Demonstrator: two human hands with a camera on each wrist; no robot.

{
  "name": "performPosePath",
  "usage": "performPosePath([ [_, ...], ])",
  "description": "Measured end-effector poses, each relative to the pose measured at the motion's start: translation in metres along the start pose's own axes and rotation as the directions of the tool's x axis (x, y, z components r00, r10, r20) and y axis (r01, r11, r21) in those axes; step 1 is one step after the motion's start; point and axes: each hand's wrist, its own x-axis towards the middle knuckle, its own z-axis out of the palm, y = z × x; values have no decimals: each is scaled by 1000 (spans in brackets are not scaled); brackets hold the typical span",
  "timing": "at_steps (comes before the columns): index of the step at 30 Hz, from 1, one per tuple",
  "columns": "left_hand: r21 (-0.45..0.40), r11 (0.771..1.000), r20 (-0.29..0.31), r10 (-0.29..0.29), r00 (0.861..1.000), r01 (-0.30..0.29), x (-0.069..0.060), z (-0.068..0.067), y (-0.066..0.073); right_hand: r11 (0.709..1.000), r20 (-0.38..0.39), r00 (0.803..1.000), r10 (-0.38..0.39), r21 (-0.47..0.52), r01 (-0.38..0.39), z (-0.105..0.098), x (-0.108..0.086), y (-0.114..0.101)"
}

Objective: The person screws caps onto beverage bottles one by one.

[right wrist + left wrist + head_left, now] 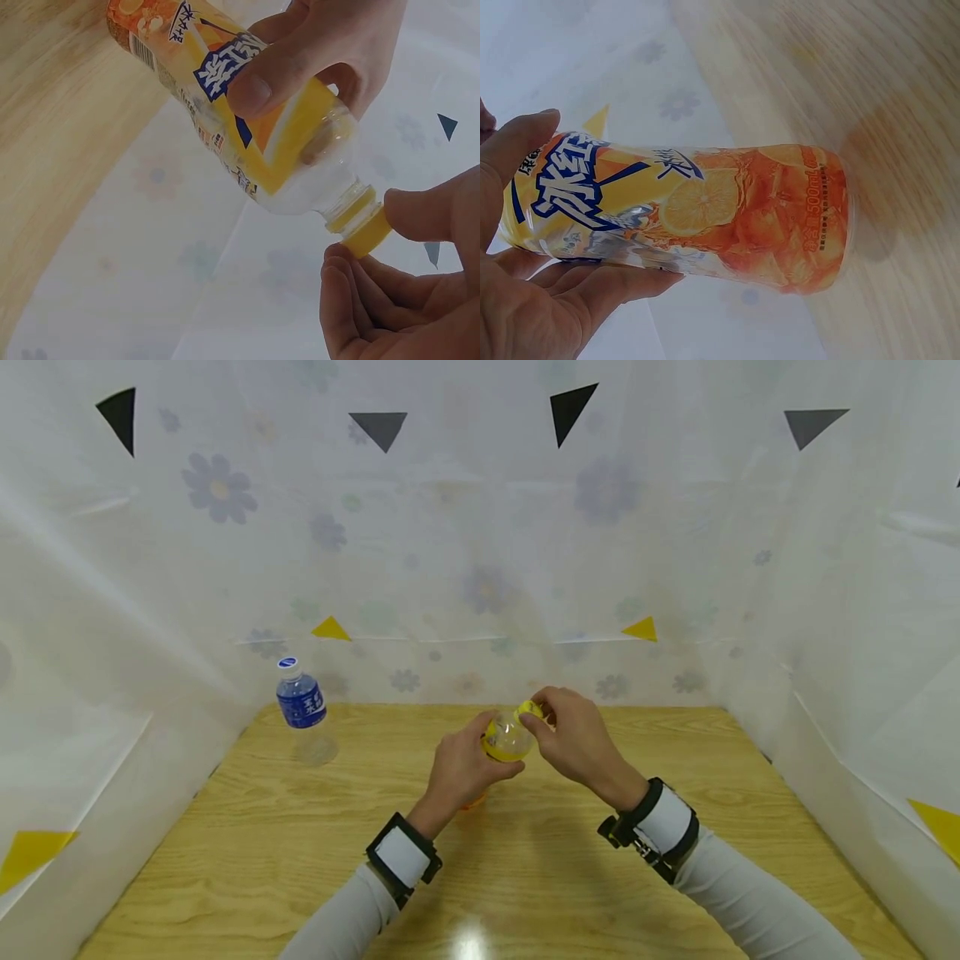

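Note:
My left hand (468, 760) grips the upper body of a clear plastic iced tea bottle (727, 202) with a yellow and orange lemon label. Its base appears held a little above the table in the left wrist view, and the neck leans toward my right hand (577, 735). Between thumb and fingertips, the right hand pinches the yellow cap (367, 234) at the bottle's mouth. A narrow gap shows between the cap and the yellow ring (351, 210) on the neck. Whether the cap still sits on the thread, I cannot tell.
A water bottle (302, 706) with a blue label and a white cap stands at the back left of the wooden table (600, 877). White flower-patterned sheeting (480, 527) with small triangles encloses the table at the back and both sides.

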Motion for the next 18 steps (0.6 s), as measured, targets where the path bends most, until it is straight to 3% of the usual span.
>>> performPosePath([
  [4,-10,1000,5,-6,1000,6,-1,0,0,999,7,999,32,-3,-32,0,0,1],
  [12,-35,999,0,6,1000,-6,-2,1,2,996,-14,1000,18,-87,-19,1,0,4],
  [18,-21,1000,1,5,1000,-5,-2,1,2,994,-4,998,68,-91,-68,2,3,4],
])
